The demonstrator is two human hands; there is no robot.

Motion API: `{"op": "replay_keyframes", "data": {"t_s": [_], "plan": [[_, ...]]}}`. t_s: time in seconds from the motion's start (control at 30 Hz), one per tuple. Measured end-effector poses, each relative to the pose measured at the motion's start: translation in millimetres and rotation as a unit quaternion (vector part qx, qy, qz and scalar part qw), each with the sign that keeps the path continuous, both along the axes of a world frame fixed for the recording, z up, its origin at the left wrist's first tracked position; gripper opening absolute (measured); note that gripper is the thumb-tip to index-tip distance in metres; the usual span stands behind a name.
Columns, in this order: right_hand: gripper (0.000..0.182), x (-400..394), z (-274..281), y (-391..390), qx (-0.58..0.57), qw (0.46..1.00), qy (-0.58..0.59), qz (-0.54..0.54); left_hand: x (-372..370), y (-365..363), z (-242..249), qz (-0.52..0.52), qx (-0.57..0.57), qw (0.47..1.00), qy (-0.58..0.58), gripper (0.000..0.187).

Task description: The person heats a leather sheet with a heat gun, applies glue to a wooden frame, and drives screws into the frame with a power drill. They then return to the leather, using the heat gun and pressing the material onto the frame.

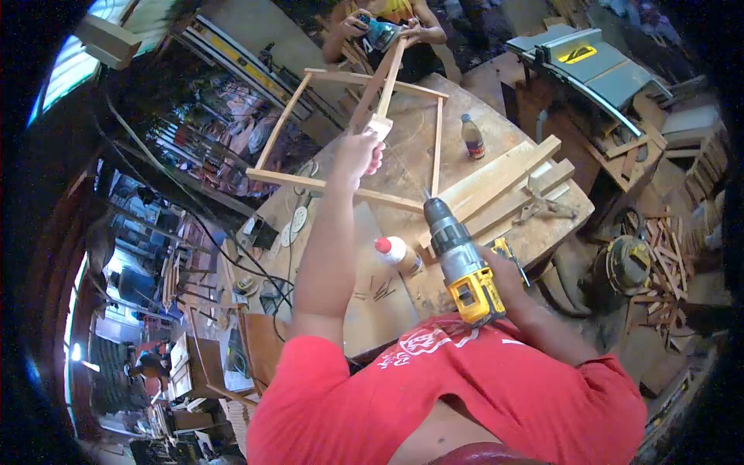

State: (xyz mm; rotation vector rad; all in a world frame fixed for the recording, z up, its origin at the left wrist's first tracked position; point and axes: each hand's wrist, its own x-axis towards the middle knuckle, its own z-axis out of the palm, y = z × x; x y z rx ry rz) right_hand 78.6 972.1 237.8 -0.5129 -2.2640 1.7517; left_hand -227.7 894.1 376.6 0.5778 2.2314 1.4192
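Observation:
My left hand [360, 157], arm stretched forward, is closed around the near end of a wooden strip [390, 81]. That strip runs away toward a co-worker across the table. In my right hand [502, 273] is a yellow and black cordless drill [463, 263], its bit pointing away from me. A rectangular wooden frame [333, 183] of thin strips lies on the table [496, 124], below my left hand. Between my arms, a white bottle with a red cap [397, 252] lies tilted near several dark, thin pieces [378, 289].
A co-worker [391, 12] at the far edge holds a teal power tool [378, 32]. Planks [504, 186] and a dark-labelled bottle [472, 136] occupy the table's right side. A table saw [589, 70] stands beyond. Black cables [221, 240] hang at left. Scrap wood [663, 256] is piled at right.

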Motion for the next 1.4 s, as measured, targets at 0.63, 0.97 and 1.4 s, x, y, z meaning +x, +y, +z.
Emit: {"op": "replay_keyframes", "data": {"t_s": [0.63,0.97,1.4], "plan": [[0.033,37,-34,64,-0.149,0.984,0.096,-0.004,8,-28,-23,0.017,0.073,0.995,-0.072,0.021],[0.039,60,-176,86,-0.591,0.804,0.052,-0.024,101,-243,-221,0.015,-0.444,0.887,0.127,0.027],[0.037,71,-172,34,-0.302,0.948,-0.079,0.068,46,-275,-306,0.277,-0.224,0.893,0.276,0.027]]}}
